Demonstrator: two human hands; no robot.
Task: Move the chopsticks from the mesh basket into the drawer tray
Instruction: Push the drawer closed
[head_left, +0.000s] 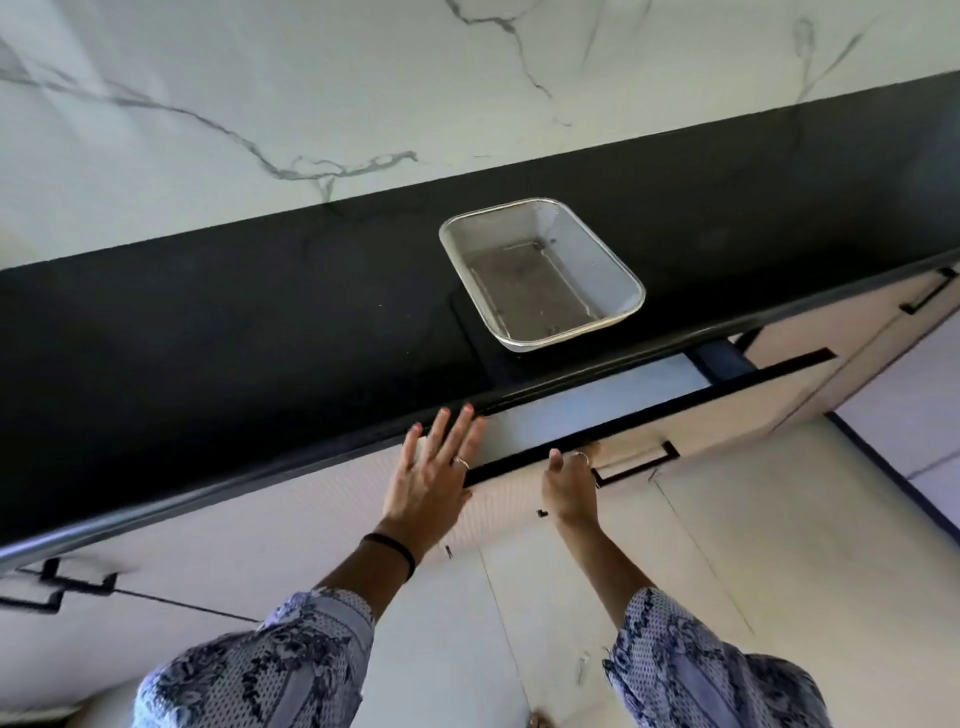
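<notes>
Mesh basket (542, 274) bare, long axis toward drawer (597, 415); left hand (434, 467) splayed, grip empty; right hand (570, 480) on drawer front, grip unclear

I see the mesh basket (542, 274) upright on the black counter, nothing visible inside | drawer (597, 410) below it, partly open | chopsticks, tray hidden

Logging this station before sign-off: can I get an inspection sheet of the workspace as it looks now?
Surface: black countertop, bare apart from one basket.
Job's things: rectangular silver mesh basket looks empty; no chopsticks seen. Pale drawer slightly open; contents not visible.
Clutter: nothing seen.
Hands: left hand open, fingers spread by the drawer's top edge; right hand on the drawer front beside the black handle.
Cables: nothing seen.
Surroundings: white marble-patterned wall, pale cabinet fronts.
</notes>
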